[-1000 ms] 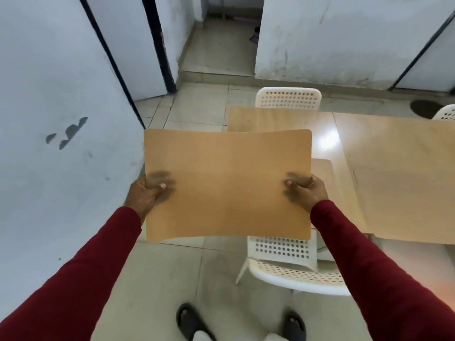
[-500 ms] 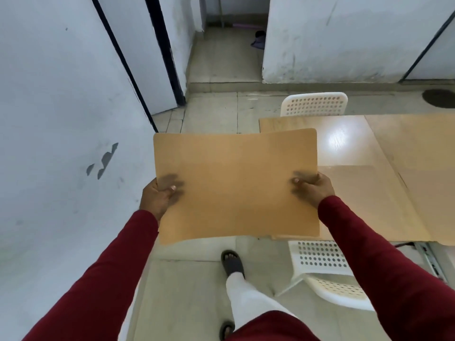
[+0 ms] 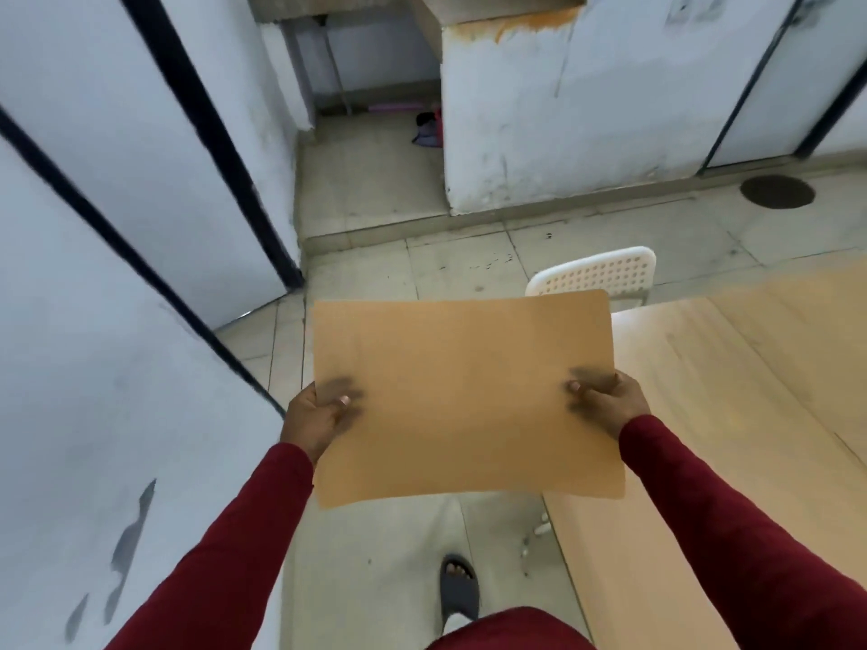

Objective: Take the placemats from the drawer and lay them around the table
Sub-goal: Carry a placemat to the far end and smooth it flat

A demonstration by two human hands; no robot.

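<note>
**Carrying a placemat to the table**

The person stands on the tiled floor [image 3: 375, 555] beside the wooden table [image 3: 732, 415], holding one tan placemat [image 3: 462, 396] out in front at about waist level. The left hand [image 3: 315, 418] is closed on the mat's left edge, thumb on top and fingers hidden beneath. The right hand [image 3: 605, 400] is closed on the right edge in the same manner. Neither hand holds anything else that can be seen; whether further mats lie under this one cannot be told. The mat is in the air and roughly level, its near edge sagging slightly. Most of it hangs over the floor, and only its right edge overlaps the table's left edge in this view. A white chair [image 3: 605, 272] with a perforated back stands at the far end of the table, just beyond the mat's far right corner. One sandalled foot [image 3: 459, 588] is visible on the floor below the mat. The drawer is not in view.

The step in hand appears to be transport: the mat is out of the drawer and not yet laid. The next move likely calls for shifting the mat rightward over the tabletop, squaring it to the table's edge at a seat, lowering it flat, and then opening both hands. The mat is thin and flexible, so it may curl or slide if released unevenly.
</note>
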